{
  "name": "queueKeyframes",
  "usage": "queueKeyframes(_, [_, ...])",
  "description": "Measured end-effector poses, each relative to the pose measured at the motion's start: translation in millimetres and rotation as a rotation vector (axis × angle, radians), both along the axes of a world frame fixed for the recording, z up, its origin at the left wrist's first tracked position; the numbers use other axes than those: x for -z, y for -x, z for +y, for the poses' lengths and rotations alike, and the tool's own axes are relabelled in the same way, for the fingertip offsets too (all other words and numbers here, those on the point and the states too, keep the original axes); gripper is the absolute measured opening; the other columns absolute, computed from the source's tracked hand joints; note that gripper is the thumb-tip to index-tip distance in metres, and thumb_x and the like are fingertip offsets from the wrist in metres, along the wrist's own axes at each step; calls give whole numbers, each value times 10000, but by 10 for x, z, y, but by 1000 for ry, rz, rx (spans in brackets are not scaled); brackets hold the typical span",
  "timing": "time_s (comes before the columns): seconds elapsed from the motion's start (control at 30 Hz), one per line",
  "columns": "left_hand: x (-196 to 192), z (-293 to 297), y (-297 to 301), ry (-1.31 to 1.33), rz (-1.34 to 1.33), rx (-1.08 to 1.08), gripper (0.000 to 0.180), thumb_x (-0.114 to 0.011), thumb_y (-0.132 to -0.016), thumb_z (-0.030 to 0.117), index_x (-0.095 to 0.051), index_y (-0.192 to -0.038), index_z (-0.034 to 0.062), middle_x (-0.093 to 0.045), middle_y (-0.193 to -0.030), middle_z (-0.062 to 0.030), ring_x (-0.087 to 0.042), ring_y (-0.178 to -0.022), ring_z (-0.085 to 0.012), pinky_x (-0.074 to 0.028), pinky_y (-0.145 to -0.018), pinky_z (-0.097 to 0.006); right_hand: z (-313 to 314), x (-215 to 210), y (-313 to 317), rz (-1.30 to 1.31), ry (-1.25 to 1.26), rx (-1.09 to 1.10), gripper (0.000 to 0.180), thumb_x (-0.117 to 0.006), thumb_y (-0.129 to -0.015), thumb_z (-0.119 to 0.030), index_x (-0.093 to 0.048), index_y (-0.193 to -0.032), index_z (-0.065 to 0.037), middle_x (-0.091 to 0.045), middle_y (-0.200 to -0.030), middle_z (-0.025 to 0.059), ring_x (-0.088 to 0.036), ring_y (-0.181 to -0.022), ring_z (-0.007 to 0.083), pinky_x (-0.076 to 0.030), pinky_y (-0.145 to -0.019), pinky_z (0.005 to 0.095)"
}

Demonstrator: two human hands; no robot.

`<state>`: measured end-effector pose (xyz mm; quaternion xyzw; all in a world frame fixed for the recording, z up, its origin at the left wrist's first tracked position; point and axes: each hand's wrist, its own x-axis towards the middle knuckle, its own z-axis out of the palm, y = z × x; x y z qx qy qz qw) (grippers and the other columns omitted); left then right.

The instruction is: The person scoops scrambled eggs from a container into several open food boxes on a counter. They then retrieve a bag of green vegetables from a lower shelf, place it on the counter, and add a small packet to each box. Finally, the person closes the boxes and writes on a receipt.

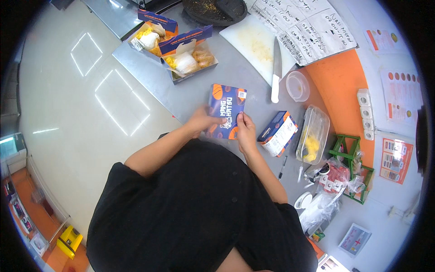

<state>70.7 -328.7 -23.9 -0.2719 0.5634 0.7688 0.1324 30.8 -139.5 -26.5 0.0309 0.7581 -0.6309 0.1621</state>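
A dark blue and orange cardboard food box [231, 97] is held in front of me, its printed face turned up. My left hand [202, 121] grips its left side, thumb across the face. My right hand [246, 129] pinches its lower right edge. Just right of it sits another blue box [272, 127] with a white paper slip on it. Beyond stand two open boxes, the nearer food box [181, 75] and the farther food box [138, 43], each holding white rice, yellow shreds and browned pieces.
A knife [277, 68] lies on a white cutting board [242, 38] at the back. To the right are a round clear tub [297, 86], a clear rectangular container [319, 120] with yellow food, a pen [283, 167] and a green rack [346, 147]. The steel table's edge [149, 88] runs along the left.
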Motion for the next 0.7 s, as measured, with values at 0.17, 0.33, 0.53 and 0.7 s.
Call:
queueKeyframes(0.17, [-371, 13, -56, -171, 104, -26, 625, -837, -724, 65, -496, -1236, -44, -663, -1098, -133, -667, -1011, -222, -545, -908, -376, -139, -523, 100, 272, -152, -54, 299, -659, -950, -238, -717, -1062, 34, -682, -1049, 149, -644, -1007, 241, -462, -917, 328])
queueKeyframes(0.33, [-425, 31, -55, -134, 127, -100, 747, -872, -696, 93, -420, -1275, -44, -617, -1133, -146, -637, -1044, -232, -524, -917, -384, -198, -889, 114, 250, -213, -79, 287, -676, -951, -179, -696, -1068, 82, -670, -993, 86, -597, -948, 146, -458, -874, 279])
queueKeyframes(0.53, [-429, 8, -111, -290, 173, -134, 749, -859, -715, 94, -394, -1282, -52, -578, -1163, -156, -607, -1083, -236, -510, -936, -387, -90, -715, 188, -150, 111, -25, 363, -683, -942, -255, -686, -1119, 62, -695, -1049, 129, -649, -981, 188, -490, -857, 304])
queueKeyframes(0.7, [-301, -104, -82, -208, 194, -3, 753, -766, -774, 42, -324, -1376, -52, -557, -1241, -163, -590, -1144, -236, -487, -1003, -388, -137, -861, 151, -365, 359, 20, 468, -674, -948, -262, -591, -1228, 103, -661, -1117, 140, -638, -1020, 193, -516, -833, 312])
